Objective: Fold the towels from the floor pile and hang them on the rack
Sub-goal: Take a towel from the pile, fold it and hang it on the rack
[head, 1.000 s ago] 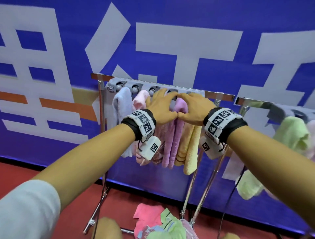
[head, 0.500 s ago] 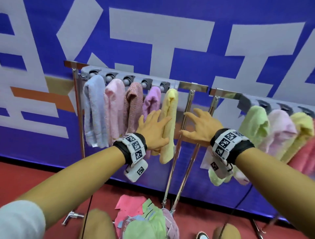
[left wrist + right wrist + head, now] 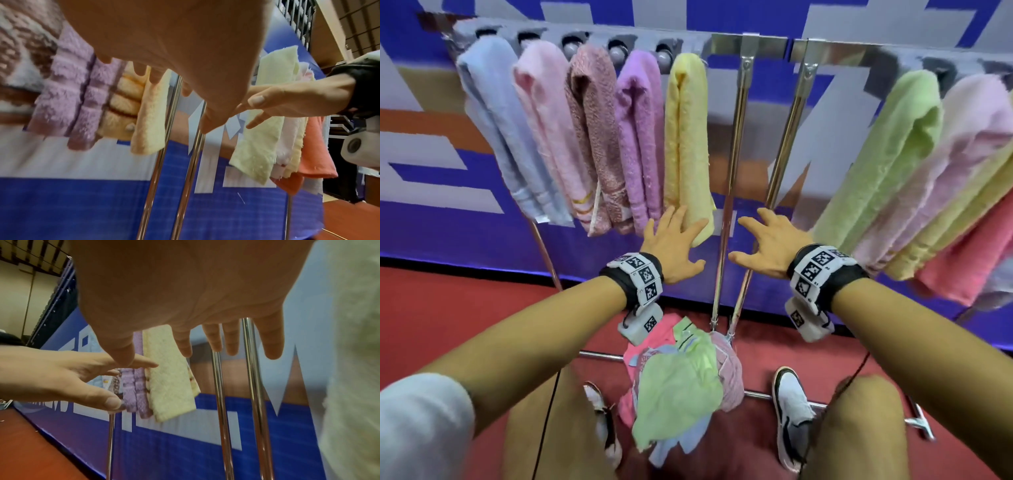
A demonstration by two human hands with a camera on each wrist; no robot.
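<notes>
Several folded towels hang on the left rack: blue, pink, brown-patterned, purple, and a yellow towel at its right end. My left hand is open with spread fingers just below the yellow towel's bottom edge, holding nothing. My right hand is open too, spread in front of the two chrome uprights. On the red floor between my feet lies the towel pile, a green towel on top, with pink and blue ones under it. A second rack at right carries a green towel and several more.
A blue banner wall stands right behind the racks. Chrome base bars run along the floor by my white shoes. A black cable hangs from my right wrist.
Both hands have let go of the yellow towel at the rail and dropped down past its bottom edge, fingers spread. My view has tilted down, so the floor pile shows.
</notes>
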